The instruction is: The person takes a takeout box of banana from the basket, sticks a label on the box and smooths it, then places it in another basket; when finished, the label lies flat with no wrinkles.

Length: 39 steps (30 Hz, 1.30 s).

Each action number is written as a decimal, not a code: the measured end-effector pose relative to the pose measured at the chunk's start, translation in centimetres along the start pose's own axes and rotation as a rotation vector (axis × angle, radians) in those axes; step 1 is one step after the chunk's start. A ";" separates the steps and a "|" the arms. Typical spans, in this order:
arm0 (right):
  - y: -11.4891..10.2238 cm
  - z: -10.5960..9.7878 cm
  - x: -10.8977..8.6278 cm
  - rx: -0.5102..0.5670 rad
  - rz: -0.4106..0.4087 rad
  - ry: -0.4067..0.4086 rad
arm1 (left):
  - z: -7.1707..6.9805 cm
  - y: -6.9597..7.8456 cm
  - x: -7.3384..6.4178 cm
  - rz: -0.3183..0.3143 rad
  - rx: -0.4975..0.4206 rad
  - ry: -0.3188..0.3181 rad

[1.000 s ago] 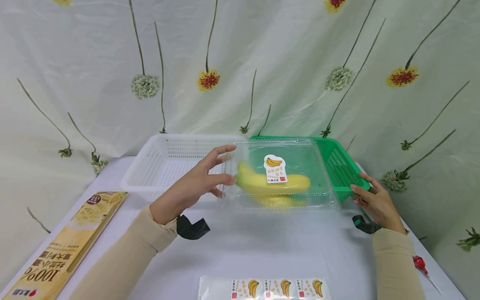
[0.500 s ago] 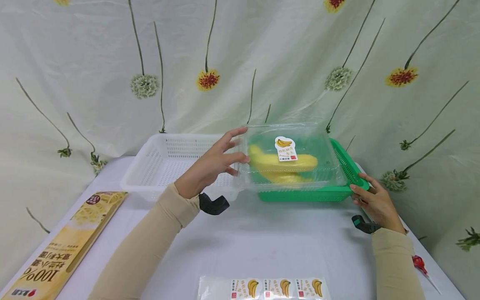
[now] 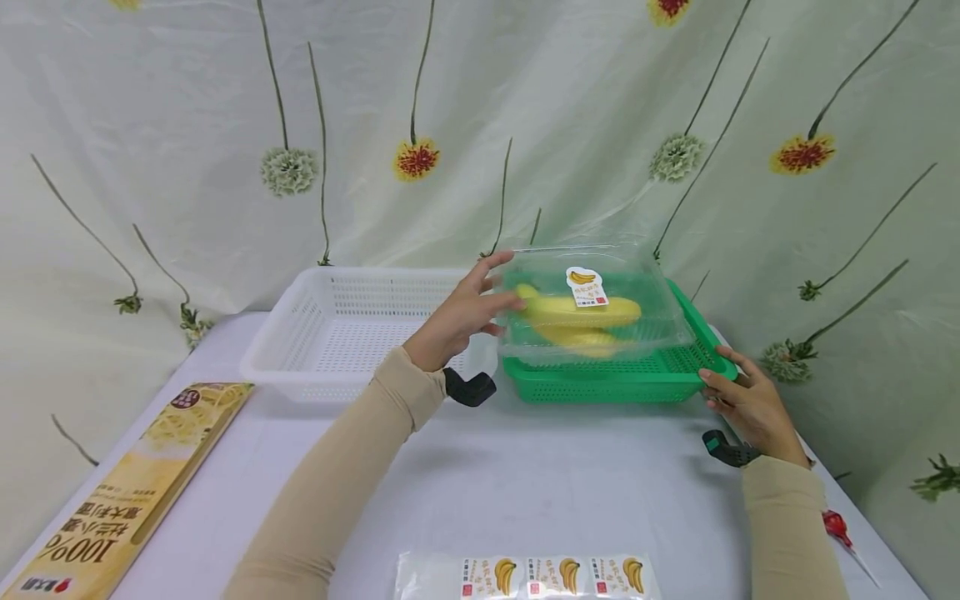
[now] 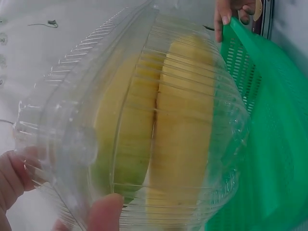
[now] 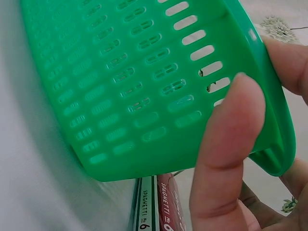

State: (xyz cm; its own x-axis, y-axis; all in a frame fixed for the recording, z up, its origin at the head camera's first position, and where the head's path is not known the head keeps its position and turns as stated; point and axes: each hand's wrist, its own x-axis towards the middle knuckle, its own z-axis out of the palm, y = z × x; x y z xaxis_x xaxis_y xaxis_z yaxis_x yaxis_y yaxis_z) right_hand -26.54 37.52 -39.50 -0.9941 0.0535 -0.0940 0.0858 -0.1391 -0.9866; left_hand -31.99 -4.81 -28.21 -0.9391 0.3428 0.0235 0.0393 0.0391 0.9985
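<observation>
My left hand (image 3: pixel 468 317) grips the left end of a clear plastic clamshell box (image 3: pixel 660 321), thumb and fingers on its edge. Yellow bananas (image 3: pixel 581 312) lie inside it, and a white banana sticker (image 3: pixel 587 287) is on its lid. The box hangs tilted over the green basket (image 3: pixel 600 387), clear of its front wall. At the basket's right front corner my right hand (image 3: pixel 757 408) pinches the rim; in the right wrist view its thumb (image 5: pixel 231 144) presses against the slotted green wall (image 5: pixel 125 115).
A white basket (image 3: pixel 300 385) stands left of the green one. A yellow pasta package (image 3: pixel 127 500) lies at the left, a sticker sheet (image 3: pixel 431 575) at the front edge, and a red-handled pointed tool (image 3: pixel 838 529) at the right. Spaghetti packs (image 5: pixel 159 202) show beyond the green basket.
My left hand has carried the box of bananas away from me and to the right, from in front of the green basket to above it. The right hand stays on the basket's corner.
</observation>
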 end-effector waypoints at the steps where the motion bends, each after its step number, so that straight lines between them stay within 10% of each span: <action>1: 0.0 0.0 0.0 -0.002 0.001 0.001 | 0.1 -0.2 0.3 -0.005 -0.008 0.005; 16: 0.0 0.0 0.0 -0.002 0.009 0.007 | 2.6 -1.9 4.4 -0.089 0.038 0.035; 39: -0.1 0.0 -0.1 0.000 0.012 0.010 | 4.7 -2.3 6.2 -0.190 0.118 0.032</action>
State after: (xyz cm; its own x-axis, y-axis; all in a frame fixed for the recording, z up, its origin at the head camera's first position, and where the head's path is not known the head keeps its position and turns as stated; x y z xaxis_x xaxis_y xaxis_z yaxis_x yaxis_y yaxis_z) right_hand -26.49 37.52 -39.36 -0.9923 0.0614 -0.1074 0.0980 -0.1400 -0.9853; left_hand -36.28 1.58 -30.62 -0.9436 0.2893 -0.1609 -0.1014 0.2103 0.9724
